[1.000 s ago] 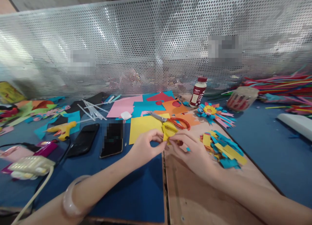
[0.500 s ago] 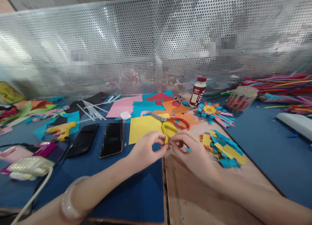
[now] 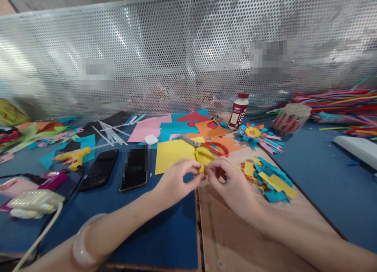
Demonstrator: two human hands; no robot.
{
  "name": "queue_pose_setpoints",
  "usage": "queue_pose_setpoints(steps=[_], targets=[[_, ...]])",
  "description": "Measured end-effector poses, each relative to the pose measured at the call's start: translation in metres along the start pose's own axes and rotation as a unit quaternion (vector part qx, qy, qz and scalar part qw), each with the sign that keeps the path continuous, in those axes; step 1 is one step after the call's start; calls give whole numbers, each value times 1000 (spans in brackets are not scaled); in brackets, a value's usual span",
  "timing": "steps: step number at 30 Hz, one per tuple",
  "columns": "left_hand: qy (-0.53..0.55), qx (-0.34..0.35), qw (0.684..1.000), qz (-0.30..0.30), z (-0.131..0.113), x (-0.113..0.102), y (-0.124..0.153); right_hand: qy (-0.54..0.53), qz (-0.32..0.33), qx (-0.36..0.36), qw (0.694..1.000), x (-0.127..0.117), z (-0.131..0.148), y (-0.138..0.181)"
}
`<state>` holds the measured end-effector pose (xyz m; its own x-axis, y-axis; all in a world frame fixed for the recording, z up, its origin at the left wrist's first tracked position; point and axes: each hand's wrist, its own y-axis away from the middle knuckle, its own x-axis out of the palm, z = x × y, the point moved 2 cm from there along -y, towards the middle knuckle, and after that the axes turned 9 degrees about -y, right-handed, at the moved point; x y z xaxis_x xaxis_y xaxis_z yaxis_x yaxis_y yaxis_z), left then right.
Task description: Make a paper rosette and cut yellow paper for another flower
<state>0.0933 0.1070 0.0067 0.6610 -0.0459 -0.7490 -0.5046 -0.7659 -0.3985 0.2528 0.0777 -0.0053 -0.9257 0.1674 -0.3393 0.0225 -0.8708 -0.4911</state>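
Between my two hands is a small yellow paper strip (image 3: 202, 168), partly covered by the fingers. My left hand (image 3: 179, 177) pinches it between thumb and fingertips. From the other side my right hand (image 3: 228, 177) closes thumb and fingers on its edge. Just beyond the hands lie scissors (image 3: 216, 148) with one orange and one yellow handle, resting across a yellow paper sheet (image 3: 167, 156). Right of my right hand is a pile of cut yellow, blue and orange paper pieces (image 3: 269, 179). A layered paper flower (image 3: 251, 132) lies behind that pile.
Two phones (image 3: 100, 169) and a yellow glue gun (image 3: 73, 156) lie to the left, near a power strip (image 3: 37, 201). A bottle (image 3: 238, 112) and a clear jar (image 3: 292, 119) stand at the back right. Behind the table rises a perforated metal panel (image 3: 188, 60).
My right hand's fingers have shifted very slightly right along the yellow strip. The left hand keeps its pinch, and the things on the table stay in place.
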Motion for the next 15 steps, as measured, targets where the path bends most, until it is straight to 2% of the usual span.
queue_pose_setpoints(steps=[7, 15], targets=[[34, 5, 999, -14, 3, -1, -1, -25, -5, 17, 1000, 0, -2, -1], [84, -19, 996, 9, 5, -3, -5, -38, 16, 29, 999, -3, 0, -3]])
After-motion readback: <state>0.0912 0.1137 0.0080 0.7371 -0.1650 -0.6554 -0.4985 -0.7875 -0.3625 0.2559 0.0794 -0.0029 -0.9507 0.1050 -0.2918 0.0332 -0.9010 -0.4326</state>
